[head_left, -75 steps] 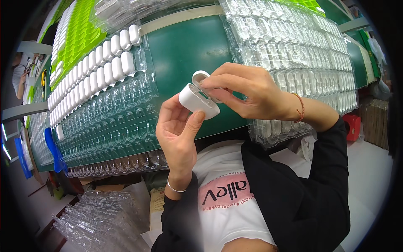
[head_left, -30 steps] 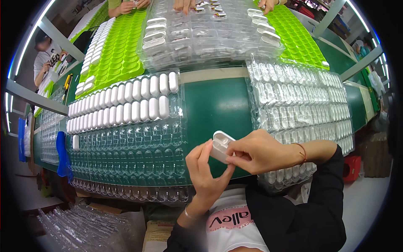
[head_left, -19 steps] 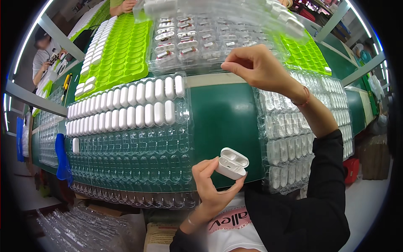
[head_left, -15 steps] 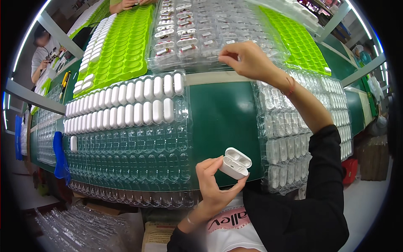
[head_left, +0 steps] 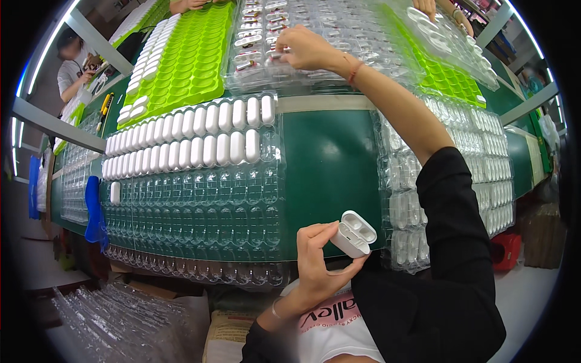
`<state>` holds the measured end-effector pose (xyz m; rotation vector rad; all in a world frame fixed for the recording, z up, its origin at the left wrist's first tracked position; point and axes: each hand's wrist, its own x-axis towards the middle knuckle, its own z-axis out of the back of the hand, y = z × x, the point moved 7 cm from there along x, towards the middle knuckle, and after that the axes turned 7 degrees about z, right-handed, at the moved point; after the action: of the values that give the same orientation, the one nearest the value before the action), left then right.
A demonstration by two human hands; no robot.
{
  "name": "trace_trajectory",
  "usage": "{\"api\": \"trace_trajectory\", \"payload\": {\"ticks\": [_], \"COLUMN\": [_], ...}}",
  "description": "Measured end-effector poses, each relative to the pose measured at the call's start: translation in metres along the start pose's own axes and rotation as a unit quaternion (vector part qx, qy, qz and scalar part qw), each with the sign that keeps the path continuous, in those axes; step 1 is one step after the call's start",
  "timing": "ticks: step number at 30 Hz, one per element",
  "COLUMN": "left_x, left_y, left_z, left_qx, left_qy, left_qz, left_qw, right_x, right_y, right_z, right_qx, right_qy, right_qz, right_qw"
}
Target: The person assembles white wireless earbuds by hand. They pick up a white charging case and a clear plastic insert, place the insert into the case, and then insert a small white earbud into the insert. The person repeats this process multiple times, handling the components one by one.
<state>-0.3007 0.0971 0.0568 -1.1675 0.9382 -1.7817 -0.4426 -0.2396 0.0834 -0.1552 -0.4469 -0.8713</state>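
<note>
My left hand [head_left: 315, 266] holds a white earphone charging case [head_left: 351, 241] between thumb and fingers at the table's near edge. Its lid is raised, baring hollow wells inside. My right hand [head_left: 308, 49] reaches far forward over a clear tray [head_left: 357, 45] of small metallic and red parts. Its fingers are bent together at the tray's left columns, beside a small part; whether they grip it is hard to make out. Left of my hands, a clear blister tray [head_left: 200, 209] bears two rows of closed white cases [head_left: 224, 115] and a single case [head_left: 115, 193].
Green moulded trays [head_left: 193, 66] flank the parts tray. Stacked clear trays [head_left: 405, 206] line the right side. A blue object [head_left: 92, 209] lies at the left tray's edge. A co-worker's hand [head_left: 425, 7] is by a clear tray at upper right. Bundled clear plastic [head_left: 115, 320] sits below left.
My right hand has moved forward and left onto the parts tray. My left hand still holds the open case. A co-worker's hand and a clear tray have come over the right green tray.
</note>
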Motion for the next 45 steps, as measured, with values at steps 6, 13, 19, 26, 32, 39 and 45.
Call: {"api": "trace_trajectory", "payload": {"ticks": [6, 13, 19, 26, 32, 39, 45], "left_x": [0.001, -0.003, -0.005, 0.0, 0.005, 0.004, 0.003], "left_y": [0.006, 0.027, 0.026, 0.013, 0.016, 0.021, 0.02], "left_z": [-0.004, -0.018, -0.021, -0.015, -0.022, -0.029, -0.029], "left_qx": [-0.033, -0.057, -0.088, -0.159, -0.176, -0.204, -0.212], "left_qy": [0.011, -0.009, -0.022, -0.018, 0.023, 0.027, 0.033], "left_qz": [0.027, 0.065, 0.06, 0.029, 0.006, 0.034, 0.037], "left_qw": [0.999, 0.996, 0.994, 0.987, 0.984, 0.978, 0.976], "right_x": [-0.076, -0.169, -0.207, -0.218, -0.222, -0.228, -0.23], "right_y": [0.038, 0.11, 0.135, 0.15, 0.157, 0.155, 0.158], "right_z": [0.043, 0.086, 0.107, 0.097, 0.088, 0.079, 0.071], "right_qx": [0.581, 0.668, 0.469, 0.471, 0.488, 0.493, 0.568], "right_qy": [-0.046, -0.005, -0.046, -0.041, -0.029, 0.056, 0.13], "right_qz": [-0.183, -0.241, -0.151, -0.127, -0.144, -0.188, -0.196], "right_qw": [0.792, 0.704, 0.869, 0.872, 0.86, 0.848, 0.789]}}
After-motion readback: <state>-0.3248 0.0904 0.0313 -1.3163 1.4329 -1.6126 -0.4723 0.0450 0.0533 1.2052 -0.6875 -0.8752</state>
